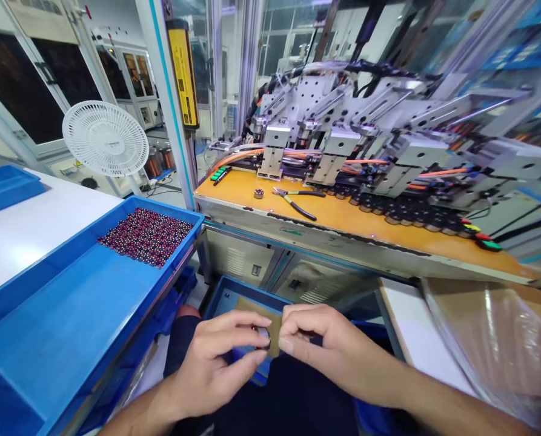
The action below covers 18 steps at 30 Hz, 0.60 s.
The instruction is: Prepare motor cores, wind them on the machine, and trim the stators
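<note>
Between the thumb and fingers of my left hand [222, 354] is a small dark round part [263, 338] with a shiny face. My right hand [318, 342] is just to its right, with thumb and index finger pinched together and the other fingers curled; whatever it may pinch is too small to make out. Both hands are above my lap, over a blue bin [220, 297] with brown cardboard [274, 324] in it. A small gap separates the two hands.
A long blue tray [70, 315] at left holds many small red and black parts [147, 236]. Ahead, a machine [343, 139] stands on an orange bench [234, 191] with pliers [297, 203], a round part [258, 193] and several dark cylinders. A white fan [105, 139] stands behind the tray.
</note>
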Motion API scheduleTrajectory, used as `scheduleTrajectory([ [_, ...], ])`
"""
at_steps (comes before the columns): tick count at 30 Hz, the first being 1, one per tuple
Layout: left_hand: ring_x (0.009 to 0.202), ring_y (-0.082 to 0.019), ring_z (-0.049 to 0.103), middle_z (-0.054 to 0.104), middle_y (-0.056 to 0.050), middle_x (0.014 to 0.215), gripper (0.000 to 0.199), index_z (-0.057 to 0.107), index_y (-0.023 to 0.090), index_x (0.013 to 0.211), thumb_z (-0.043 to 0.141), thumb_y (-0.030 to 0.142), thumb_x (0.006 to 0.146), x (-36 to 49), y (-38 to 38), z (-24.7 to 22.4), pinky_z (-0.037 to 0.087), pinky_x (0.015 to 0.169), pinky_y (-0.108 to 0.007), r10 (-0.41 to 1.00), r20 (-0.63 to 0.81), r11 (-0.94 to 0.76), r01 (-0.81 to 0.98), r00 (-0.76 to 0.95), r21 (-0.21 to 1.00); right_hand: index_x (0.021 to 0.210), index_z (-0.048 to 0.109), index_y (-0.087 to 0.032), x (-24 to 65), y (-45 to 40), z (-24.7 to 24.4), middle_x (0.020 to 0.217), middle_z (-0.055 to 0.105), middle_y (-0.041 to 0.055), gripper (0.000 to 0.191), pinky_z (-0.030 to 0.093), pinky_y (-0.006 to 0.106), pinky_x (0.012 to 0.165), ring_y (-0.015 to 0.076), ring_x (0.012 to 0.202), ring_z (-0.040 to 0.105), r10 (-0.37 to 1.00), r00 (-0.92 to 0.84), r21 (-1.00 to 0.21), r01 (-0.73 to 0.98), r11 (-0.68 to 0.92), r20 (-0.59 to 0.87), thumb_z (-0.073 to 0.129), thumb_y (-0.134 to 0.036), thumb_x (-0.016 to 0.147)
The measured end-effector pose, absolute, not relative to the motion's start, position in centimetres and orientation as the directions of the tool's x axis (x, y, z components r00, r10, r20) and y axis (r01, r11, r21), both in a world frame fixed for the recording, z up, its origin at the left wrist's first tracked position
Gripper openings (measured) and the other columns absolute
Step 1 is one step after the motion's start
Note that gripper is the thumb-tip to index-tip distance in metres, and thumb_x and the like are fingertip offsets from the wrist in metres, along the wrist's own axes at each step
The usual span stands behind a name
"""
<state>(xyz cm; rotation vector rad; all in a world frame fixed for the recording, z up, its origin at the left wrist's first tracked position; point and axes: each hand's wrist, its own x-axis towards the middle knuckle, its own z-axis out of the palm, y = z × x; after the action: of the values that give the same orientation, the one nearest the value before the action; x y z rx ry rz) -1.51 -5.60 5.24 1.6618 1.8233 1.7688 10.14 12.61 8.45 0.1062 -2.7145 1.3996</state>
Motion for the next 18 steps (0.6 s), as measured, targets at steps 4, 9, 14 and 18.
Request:
scheduleTrajectory([
  [4,0.090,-0.017,0.074,0.077,-0.009,0.103,0.025,0.073,0.020,0.096,0.069,0.003,0.078,-1.8,-5.8,4.7,0.059,0.080,-0.025,0.674,0.590,-0.270,0.595,-0.444,0.757,0.080,0.066,-0.018,6.4,17.9,10.4,0.075,0.065,0.0004,0.016,0.051,0.023,0.062,0.0139,0.067,0.061,0.089,-0.937,-0.530,-0.112,0.841,0.339,0.061,-0.027,0.093],
  [9,0.094,-0.018,0.073,0.076,-0.007,0.106,0.023,0.072,0.021,0.094,0.067,0.004,0.079,-2.3,-6.2,4.3,0.059,0.084,-0.026,0.626,0.572,-0.224,0.581,-0.529,0.782,0.113,0.062,-0.013,-0.9,27.2,11.1,0.121,0.061,0.0129,0.027,0.049,0.044,0.095,0.0254,0.109,0.059,0.246,-0.834,-0.287,0.111,0.952,0.495,0.064,-0.032,0.093],
  [14,0.094,-0.018,0.073,0.076,-0.008,0.105,0.021,0.073,0.021,0.092,0.067,0.005,0.080,-2.5,-6.9,4.5,0.059,0.082,-0.027,0.567,0.569,-0.192,0.575,-0.596,0.795,0.110,0.063,-0.015,-4.1,30.0,8.5,0.114,0.063,0.0080,0.028,0.051,0.044,0.092,0.0220,0.102,0.062,0.232,-0.889,-0.145,0.188,0.971,0.396,0.060,-0.040,0.097],
  [18,0.090,-0.017,0.074,0.076,-0.008,0.103,0.022,0.074,0.020,0.091,0.068,0.004,0.078,-2.6,-7.4,4.8,0.060,0.077,-0.025,0.507,0.571,-0.191,0.561,-0.646,0.805,0.109,0.062,-0.015,-2.8,30.4,6.9,0.108,0.063,0.0104,0.033,0.050,0.048,0.091,0.0251,0.100,0.061,0.215,-0.905,-0.104,0.190,0.976,0.367,0.059,-0.045,0.095],
])
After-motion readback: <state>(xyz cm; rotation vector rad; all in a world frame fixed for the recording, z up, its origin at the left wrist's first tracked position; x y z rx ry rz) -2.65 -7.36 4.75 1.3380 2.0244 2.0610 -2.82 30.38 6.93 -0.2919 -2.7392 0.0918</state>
